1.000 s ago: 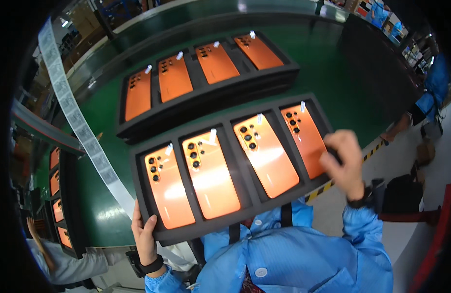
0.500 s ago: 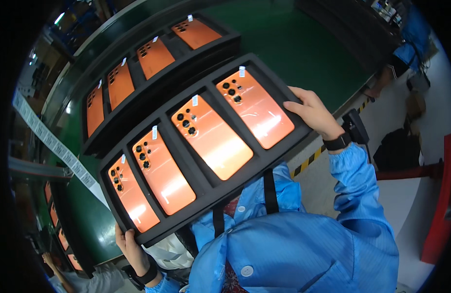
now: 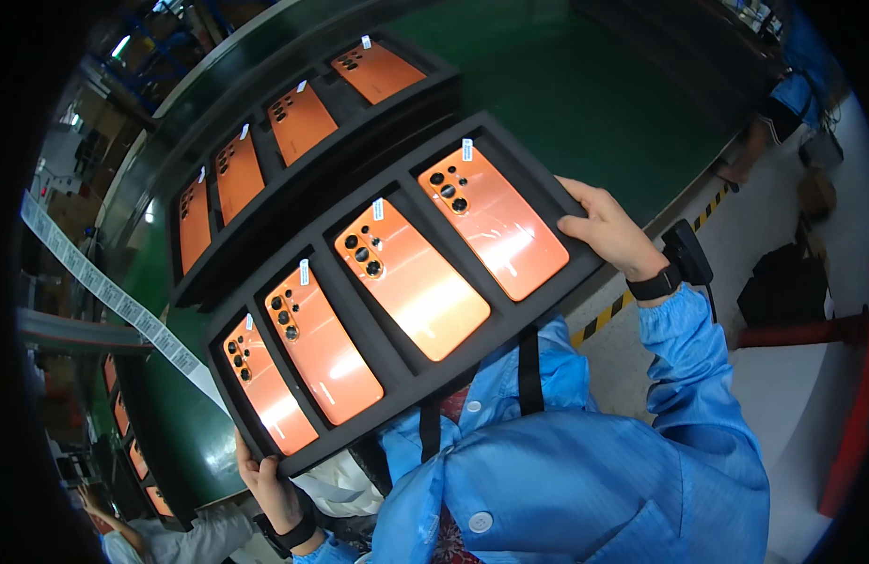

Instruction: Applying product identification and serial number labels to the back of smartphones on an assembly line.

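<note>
I hold a black foam tray by its two ends, lifted and tilted in front of my chest. My left hand grips its lower left end and my right hand grips its right end. Several orange phones lie in the tray's slots with their camera lenses up, one of them an orange phone near the middle. A second black tray with several orange phones rests behind it on the green conveyor belt.
A long white paper strip hangs at the left. More trays with orange phones are stacked at the lower left, next to another person's arm. A yellow-black striped edge borders the belt; grey floor lies to the right.
The view has tilted and turned left. The held tray has come closer to my chest and fills more of the picture; both hands keep their grip on its ends.
</note>
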`<state>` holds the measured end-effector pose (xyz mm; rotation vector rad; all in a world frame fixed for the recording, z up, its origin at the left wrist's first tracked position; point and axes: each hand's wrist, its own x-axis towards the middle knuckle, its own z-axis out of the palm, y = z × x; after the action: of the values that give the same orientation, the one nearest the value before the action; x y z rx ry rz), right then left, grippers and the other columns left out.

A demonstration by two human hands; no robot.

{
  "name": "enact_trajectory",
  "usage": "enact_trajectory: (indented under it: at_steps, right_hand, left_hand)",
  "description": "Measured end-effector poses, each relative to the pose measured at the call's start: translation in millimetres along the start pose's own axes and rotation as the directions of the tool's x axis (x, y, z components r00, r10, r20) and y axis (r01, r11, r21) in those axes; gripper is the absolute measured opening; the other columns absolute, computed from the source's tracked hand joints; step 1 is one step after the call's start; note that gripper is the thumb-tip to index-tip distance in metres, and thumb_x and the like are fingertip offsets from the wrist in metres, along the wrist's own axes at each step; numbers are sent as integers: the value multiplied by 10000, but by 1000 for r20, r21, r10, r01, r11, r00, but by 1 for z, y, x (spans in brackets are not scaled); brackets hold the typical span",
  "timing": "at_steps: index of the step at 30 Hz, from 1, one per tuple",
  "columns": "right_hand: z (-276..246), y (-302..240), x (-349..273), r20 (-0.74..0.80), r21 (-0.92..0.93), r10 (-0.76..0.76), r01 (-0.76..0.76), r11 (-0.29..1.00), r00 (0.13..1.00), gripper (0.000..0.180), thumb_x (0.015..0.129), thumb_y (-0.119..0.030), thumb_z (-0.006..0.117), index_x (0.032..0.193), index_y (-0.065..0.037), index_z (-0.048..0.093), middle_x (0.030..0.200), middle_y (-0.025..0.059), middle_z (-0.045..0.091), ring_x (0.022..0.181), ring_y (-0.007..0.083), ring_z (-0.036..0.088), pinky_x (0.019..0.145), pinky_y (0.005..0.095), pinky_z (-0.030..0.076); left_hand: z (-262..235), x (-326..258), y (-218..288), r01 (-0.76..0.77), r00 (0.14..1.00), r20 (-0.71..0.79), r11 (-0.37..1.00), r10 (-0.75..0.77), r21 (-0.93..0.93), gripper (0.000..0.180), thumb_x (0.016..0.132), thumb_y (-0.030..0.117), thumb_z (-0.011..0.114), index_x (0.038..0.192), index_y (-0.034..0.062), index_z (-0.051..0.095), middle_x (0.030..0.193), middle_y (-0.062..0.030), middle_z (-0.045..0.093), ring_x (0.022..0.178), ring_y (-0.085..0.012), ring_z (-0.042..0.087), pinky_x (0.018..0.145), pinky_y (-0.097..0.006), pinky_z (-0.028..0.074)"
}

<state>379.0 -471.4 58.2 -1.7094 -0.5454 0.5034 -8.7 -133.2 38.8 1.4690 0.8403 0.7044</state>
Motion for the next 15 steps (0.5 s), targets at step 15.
enact_trajectory:
  at_steps: [15]
  right_hand:
    - [4, 13, -29, 132, 244, -54, 21, 969, 990, 758, 707, 142, 479, 1434, 35, 297, 1330, 81, 489, 1163, 117, 506, 993, 239, 389]
  left_hand:
    - [-13, -26, -23, 214, 977, 0, 974, -214, -76, 483, 747, 52, 526, 1224, -24, 492, 1021, -115, 570, 876, -207, 525, 790, -314, 446]
